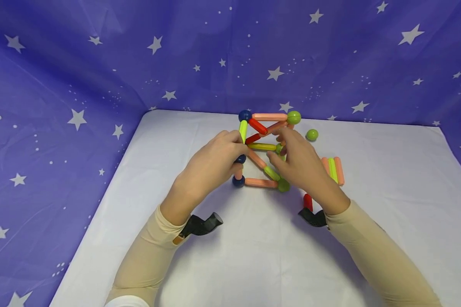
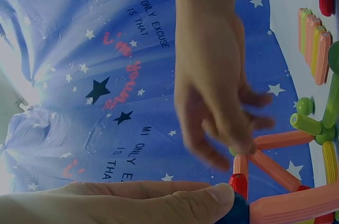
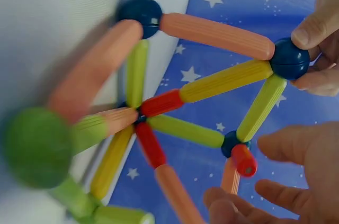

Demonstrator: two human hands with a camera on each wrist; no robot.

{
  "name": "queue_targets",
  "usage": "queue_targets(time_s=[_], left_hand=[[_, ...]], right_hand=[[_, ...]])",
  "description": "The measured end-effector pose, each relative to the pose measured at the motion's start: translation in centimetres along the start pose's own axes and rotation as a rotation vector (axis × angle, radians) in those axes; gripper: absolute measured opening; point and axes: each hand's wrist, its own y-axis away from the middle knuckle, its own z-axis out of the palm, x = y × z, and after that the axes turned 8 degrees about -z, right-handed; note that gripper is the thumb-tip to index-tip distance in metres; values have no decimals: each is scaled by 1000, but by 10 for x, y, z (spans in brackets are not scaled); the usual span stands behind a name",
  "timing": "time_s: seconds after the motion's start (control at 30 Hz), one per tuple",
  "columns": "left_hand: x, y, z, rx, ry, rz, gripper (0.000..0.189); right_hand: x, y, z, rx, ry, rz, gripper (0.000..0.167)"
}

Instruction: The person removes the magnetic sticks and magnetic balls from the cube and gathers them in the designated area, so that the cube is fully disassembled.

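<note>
A standing frame of magnetic sticks and balls is in the middle of the table; salmon sticks [image 1: 260, 182], lime sticks [image 3: 185, 131] and yellow sticks [image 3: 225, 81] join blue and green balls. My left hand [image 1: 215, 160] pinches a dark blue ball [image 3: 290, 59] at an upper corner between thumb and fingers. My right hand [image 1: 301, 160] is at the frame's right side, its fingers spread and loosely bent with nothing held. In the right wrist view its fingertips are close to a short red stick [image 3: 244, 160] that sticks out from another blue ball [image 3: 231, 142]; contact is unclear.
A loose green ball [image 1: 312, 135] lies right of the frame. Beside the right forearm are several loose sticks [image 1: 333, 170] in a row and a red stick [image 1: 308, 202]. A purple star-patterned cloth [image 1: 215, 42] hangs behind the white table [image 1: 253, 247].
</note>
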Motion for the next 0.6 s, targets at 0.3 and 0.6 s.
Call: queue_targets(time_s=[0.3,0.6], left_hand=[[3,0,1,-4,-74,-18,25],[1,-1,0,-1,-67,-26,32]], right_hand=[[-11,-41,15,49,72,-28,34],[-8,-45,31,-27,73,2,16]])
